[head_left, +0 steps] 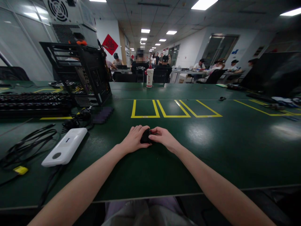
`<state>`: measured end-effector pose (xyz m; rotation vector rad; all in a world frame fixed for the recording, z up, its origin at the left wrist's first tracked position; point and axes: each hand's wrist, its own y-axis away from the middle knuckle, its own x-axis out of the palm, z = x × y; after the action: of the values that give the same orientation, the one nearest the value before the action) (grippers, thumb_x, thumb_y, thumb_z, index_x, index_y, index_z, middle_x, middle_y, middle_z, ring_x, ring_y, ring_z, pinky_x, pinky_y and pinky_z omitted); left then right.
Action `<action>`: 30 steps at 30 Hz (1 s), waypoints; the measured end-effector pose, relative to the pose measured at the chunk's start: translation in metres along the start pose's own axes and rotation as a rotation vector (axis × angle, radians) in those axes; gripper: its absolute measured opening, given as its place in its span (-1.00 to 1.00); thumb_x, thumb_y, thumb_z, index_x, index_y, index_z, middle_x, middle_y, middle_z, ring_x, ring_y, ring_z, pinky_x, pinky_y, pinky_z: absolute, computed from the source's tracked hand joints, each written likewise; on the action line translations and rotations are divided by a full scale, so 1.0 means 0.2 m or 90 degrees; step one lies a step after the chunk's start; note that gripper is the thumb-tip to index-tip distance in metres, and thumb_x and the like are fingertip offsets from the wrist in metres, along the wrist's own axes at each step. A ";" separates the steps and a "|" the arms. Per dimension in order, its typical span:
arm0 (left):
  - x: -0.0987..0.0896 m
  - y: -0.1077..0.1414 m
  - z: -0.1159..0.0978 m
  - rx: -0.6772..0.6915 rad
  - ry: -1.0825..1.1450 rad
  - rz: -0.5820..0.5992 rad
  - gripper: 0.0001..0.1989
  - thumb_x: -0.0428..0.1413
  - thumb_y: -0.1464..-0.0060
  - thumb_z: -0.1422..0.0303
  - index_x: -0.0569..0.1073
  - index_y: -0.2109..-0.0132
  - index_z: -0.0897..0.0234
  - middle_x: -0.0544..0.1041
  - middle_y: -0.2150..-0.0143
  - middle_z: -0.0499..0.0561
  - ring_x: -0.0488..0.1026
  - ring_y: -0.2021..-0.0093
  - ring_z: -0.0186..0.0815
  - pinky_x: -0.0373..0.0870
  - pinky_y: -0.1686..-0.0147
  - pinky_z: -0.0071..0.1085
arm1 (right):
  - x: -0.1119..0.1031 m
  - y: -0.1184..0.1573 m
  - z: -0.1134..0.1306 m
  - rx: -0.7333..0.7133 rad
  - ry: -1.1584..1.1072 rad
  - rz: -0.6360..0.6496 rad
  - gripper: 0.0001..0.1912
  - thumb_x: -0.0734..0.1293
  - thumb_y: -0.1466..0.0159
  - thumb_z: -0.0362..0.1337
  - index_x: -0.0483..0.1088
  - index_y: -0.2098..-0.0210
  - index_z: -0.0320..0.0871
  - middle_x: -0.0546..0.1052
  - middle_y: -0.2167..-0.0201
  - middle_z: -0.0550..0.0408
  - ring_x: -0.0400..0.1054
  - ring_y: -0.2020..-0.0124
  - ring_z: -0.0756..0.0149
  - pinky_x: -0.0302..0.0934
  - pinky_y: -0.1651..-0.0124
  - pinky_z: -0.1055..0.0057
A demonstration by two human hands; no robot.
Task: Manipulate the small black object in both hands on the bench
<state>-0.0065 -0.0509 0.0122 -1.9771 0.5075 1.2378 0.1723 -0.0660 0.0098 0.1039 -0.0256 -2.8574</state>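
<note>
Black object [145, 136] gripped from 2 sides

The small black object is near the centre of the frame, at the green table [235, 160]; whether it touches is hard to tell. The left hand [135, 138] wraps its left side, probably to steady it; the right hand [162, 136] pinches its right edge, seemingly for finer control. Just above are 3 yellow tape outlines [176, 116], likely marking places. At left, a white box [67, 147] lies near cables [30, 138], perhaps leaving elbow room.

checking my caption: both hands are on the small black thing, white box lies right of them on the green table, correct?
Wrong side: the head view shows the white box left of the left hand and right hand, on the green table. Both are on the small black thing.
</note>
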 end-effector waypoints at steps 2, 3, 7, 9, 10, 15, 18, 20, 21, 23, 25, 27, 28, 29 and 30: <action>-0.01 0.00 -0.01 0.004 -0.007 -0.001 -0.42 0.10 0.07 0.16 0.11 -0.06 0.23 0.31 0.12 0.09 0.28 0.13 -0.13 0.16 0.18 -0.24 | 0.00 0.01 0.01 0.013 -0.021 0.004 -0.62 0.39 0.00 -0.29 0.30 0.19 -0.20 0.44 0.23 0.01 0.36 0.19 0.25 0.26 0.11 0.19; -0.01 0.01 -0.01 0.006 -0.013 0.000 -0.43 0.10 0.07 0.16 0.11 -0.06 0.23 0.32 0.12 0.09 0.28 0.13 -0.13 0.16 0.18 -0.24 | 0.00 0.01 0.01 0.019 -0.035 0.010 -0.56 0.39 -0.01 -0.30 0.27 0.12 -0.18 0.44 0.20 -0.01 0.35 0.16 0.24 0.26 0.10 0.19; 0.00 0.00 -0.01 0.009 -0.028 -0.001 -0.41 0.10 0.06 0.15 0.10 -0.08 0.24 0.32 0.09 0.11 0.27 0.12 -0.12 0.15 0.17 -0.24 | 0.00 0.02 0.02 0.017 -0.038 0.044 -0.53 0.36 -0.04 -0.32 0.27 0.04 -0.19 0.43 0.11 -0.04 0.31 0.06 0.21 0.19 -0.01 0.17; 0.02 0.00 0.00 0.003 -0.032 -0.012 -0.37 0.11 0.08 0.14 0.07 -0.10 0.24 0.32 0.06 0.11 0.27 0.11 -0.12 0.14 0.15 -0.22 | 0.01 0.01 0.02 0.008 -0.021 0.044 -0.58 0.36 -0.04 -0.33 0.31 0.08 -0.22 0.44 0.11 -0.04 0.31 0.06 0.21 0.16 -0.04 0.16; 0.03 0.00 0.00 -0.003 -0.036 -0.020 -0.33 0.11 0.08 0.12 0.04 -0.12 0.24 0.32 0.05 0.11 0.27 0.11 -0.12 0.13 0.13 -0.20 | 0.01 0.01 0.02 0.006 -0.015 0.037 -0.58 0.36 -0.03 -0.33 0.32 0.09 -0.22 0.45 0.12 -0.04 0.32 0.07 0.21 0.16 -0.04 0.16; 0.03 0.01 -0.03 -0.059 -0.141 -0.077 -0.12 0.11 0.17 0.00 -0.07 -0.19 0.33 0.27 0.01 0.21 0.19 0.04 0.01 0.01 0.05 -0.08 | 0.01 -0.01 0.01 -0.008 0.002 0.010 -0.56 0.38 -0.02 -0.33 0.32 0.09 -0.23 0.44 0.10 -0.05 0.32 0.06 0.20 0.15 -0.05 0.15; 0.04 0.01 -0.04 -0.107 -0.195 -0.093 -0.06 0.08 0.21 -0.09 -0.02 -0.17 0.44 0.26 0.05 0.29 0.19 0.07 0.09 0.07 0.11 -0.07 | 0.02 0.00 0.00 -0.010 0.015 -0.005 -0.54 0.38 -0.02 -0.31 0.31 0.07 -0.21 0.43 0.08 -0.06 0.31 0.05 0.20 0.14 -0.06 0.14; 0.04 0.02 -0.04 -0.136 -0.191 -0.090 -0.03 0.07 0.22 -0.11 -0.03 -0.17 0.48 0.27 0.09 0.30 0.22 0.10 0.08 0.13 0.16 -0.08 | 0.02 0.00 0.00 -0.016 0.026 -0.020 -0.53 0.37 -0.03 -0.30 0.29 0.05 -0.20 0.42 0.07 -0.07 0.30 0.04 0.19 0.14 -0.06 0.14; 0.05 0.02 -0.04 -0.150 -0.178 -0.089 -0.01 0.07 0.23 -0.11 -0.06 -0.18 0.48 0.28 0.10 0.29 0.24 0.11 0.07 0.15 0.17 -0.10 | 0.03 0.00 0.00 -0.019 0.032 -0.028 -0.52 0.37 -0.03 -0.29 0.28 0.04 -0.20 0.42 0.08 -0.08 0.30 0.04 0.19 0.14 -0.06 0.14; 0.06 0.02 -0.04 -0.177 -0.135 -0.090 0.03 0.11 0.25 -0.09 -0.13 -0.19 0.48 0.28 0.08 0.28 0.26 0.11 0.03 0.21 0.18 -0.13 | 0.04 0.01 0.01 -0.019 0.042 -0.040 -0.52 0.36 -0.05 -0.28 0.26 0.03 -0.20 0.42 0.08 -0.08 0.30 0.04 0.19 0.15 -0.04 0.15; 0.06 0.02 -0.03 -0.186 -0.101 -0.084 0.04 0.13 0.26 -0.07 -0.14 -0.19 0.47 0.28 0.07 0.27 0.27 0.09 0.01 0.23 0.17 -0.15 | 0.04 0.01 0.01 -0.014 0.040 -0.047 -0.52 0.35 -0.05 -0.28 0.25 0.03 -0.21 0.43 0.10 -0.08 0.33 0.07 0.20 0.18 -0.02 0.16; 0.05 0.01 -0.03 -0.164 -0.095 -0.074 -0.03 0.13 0.23 -0.05 -0.07 -0.18 0.44 0.26 0.04 0.26 0.25 0.06 0.01 0.22 0.13 -0.13 | 0.04 0.01 0.02 -0.014 0.032 -0.047 -0.52 0.35 -0.05 -0.29 0.23 0.03 -0.22 0.44 0.12 -0.08 0.34 0.09 0.21 0.19 -0.01 0.18; 0.05 0.01 -0.03 -0.143 -0.095 -0.072 -0.07 0.12 0.21 -0.04 -0.04 -0.18 0.42 0.24 0.00 0.26 0.23 0.03 0.03 0.20 0.10 -0.10 | 0.04 0.01 0.02 -0.015 0.028 -0.045 -0.52 0.35 -0.05 -0.30 0.23 0.04 -0.22 0.44 0.13 -0.09 0.34 0.09 0.21 0.19 -0.01 0.18; 0.05 0.01 -0.03 -0.119 -0.090 -0.071 -0.10 0.11 0.18 -0.03 -0.04 -0.18 0.39 0.21 -0.04 0.27 0.20 -0.02 0.03 0.17 0.06 -0.08 | 0.04 0.01 0.03 -0.017 0.027 -0.043 -0.52 0.35 -0.05 -0.30 0.22 0.04 -0.23 0.43 0.13 -0.09 0.34 0.09 0.21 0.20 0.00 0.19; 0.05 0.01 -0.04 -0.096 -0.076 -0.068 -0.11 0.10 0.16 -0.02 -0.06 -0.19 0.37 0.18 -0.09 0.26 0.16 -0.06 0.03 0.13 0.02 -0.07 | 0.03 0.01 0.03 -0.020 0.028 -0.042 -0.52 0.35 -0.05 -0.30 0.22 0.05 -0.23 0.43 0.13 -0.09 0.34 0.09 0.21 0.20 0.00 0.19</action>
<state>0.0003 -0.0575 0.0052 -2.0113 0.2531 1.3500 0.1661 -0.0705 0.0149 0.1647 0.0326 -2.9192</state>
